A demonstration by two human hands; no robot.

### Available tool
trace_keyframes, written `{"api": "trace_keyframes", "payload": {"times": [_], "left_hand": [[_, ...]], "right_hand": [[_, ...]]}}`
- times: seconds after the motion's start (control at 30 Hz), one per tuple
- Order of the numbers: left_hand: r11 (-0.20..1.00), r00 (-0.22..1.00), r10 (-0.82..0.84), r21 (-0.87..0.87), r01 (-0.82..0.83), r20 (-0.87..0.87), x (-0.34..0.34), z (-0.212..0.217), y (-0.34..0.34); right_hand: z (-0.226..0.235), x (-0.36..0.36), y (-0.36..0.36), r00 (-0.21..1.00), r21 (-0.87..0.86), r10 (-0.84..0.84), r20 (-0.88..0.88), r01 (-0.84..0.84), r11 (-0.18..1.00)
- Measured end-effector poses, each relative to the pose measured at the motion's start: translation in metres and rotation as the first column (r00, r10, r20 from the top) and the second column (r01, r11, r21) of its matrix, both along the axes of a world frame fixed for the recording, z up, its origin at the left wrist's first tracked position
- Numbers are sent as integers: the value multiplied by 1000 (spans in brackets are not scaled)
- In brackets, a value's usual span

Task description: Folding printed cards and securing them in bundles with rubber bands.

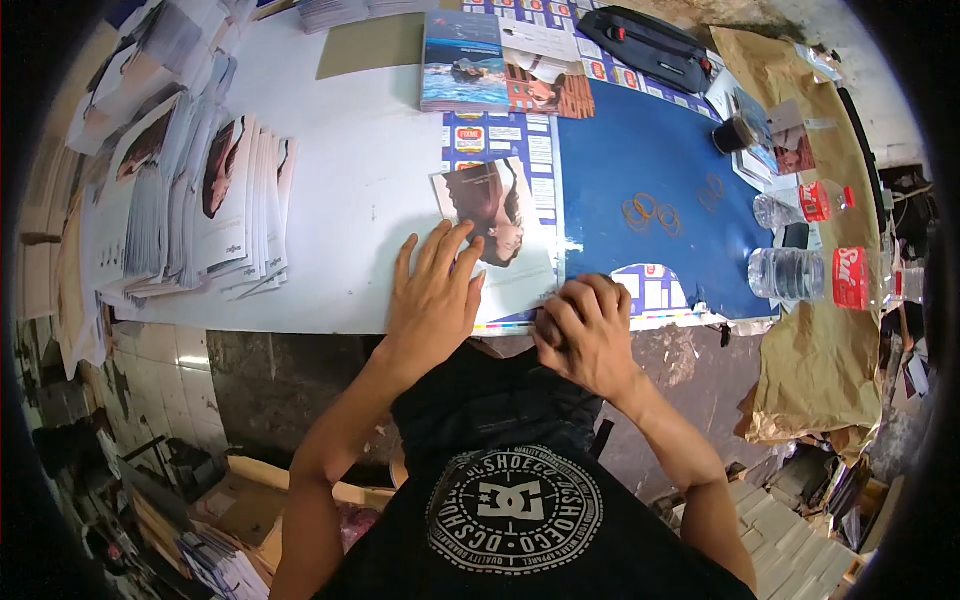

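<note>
While the left hand (pixel 432 293) presses flat beside the leaflet (pixel 497 225), the right hand (pixel 583 330) is fisted.

Glossy paper leaflet (pixel 497 228) is shining on a smooth white tabletop (pixel 350 190); clear plastic bottles (pixel 790 273) are lying on crumpled brown paper (pixel 810 370).

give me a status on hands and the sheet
Left hand flat on printed sheet. Right hand fisted at sheet's edge. Rubber bands nearby, clear of it.

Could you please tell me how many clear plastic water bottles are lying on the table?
2: a larger bottle lies beside the blue sheet's right edge, and a smaller bottle lies just beyond it. Others may be hidden.
</note>
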State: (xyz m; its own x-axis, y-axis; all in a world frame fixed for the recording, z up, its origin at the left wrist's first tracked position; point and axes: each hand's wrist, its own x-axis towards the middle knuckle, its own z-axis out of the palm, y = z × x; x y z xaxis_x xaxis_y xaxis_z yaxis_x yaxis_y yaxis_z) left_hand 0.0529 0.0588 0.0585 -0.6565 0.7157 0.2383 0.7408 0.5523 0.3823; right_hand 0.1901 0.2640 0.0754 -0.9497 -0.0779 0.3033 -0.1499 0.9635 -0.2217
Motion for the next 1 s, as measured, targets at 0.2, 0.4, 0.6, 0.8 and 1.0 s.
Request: {"api": "trace_keyframes", "payload": {"times": [0.2,0.4,0.6,0.8,1.0], "left_hand": [[981,982,-189,29,189,3,40,23,35],[978,981,-191,-77,192,14,78,-2,30],[983,988,-156,-102,154,-8,87,-8,36],[974,996,-79,210,85,-38,79,-15,-11],[794,885,404,568,-215,-230,6,69,-81]], "right_hand": [[8,-17,34,979,-321,-204,6,195,927],[-8,-109,18,991,-27,-32,-133,29,999],[-25,-196,19,956,-9,-165,-244,168,986],[-28,-168,53,949,-40,-170,-264,165,985],[-5,-93,136,902,50,-387,-192,403,914]]}}
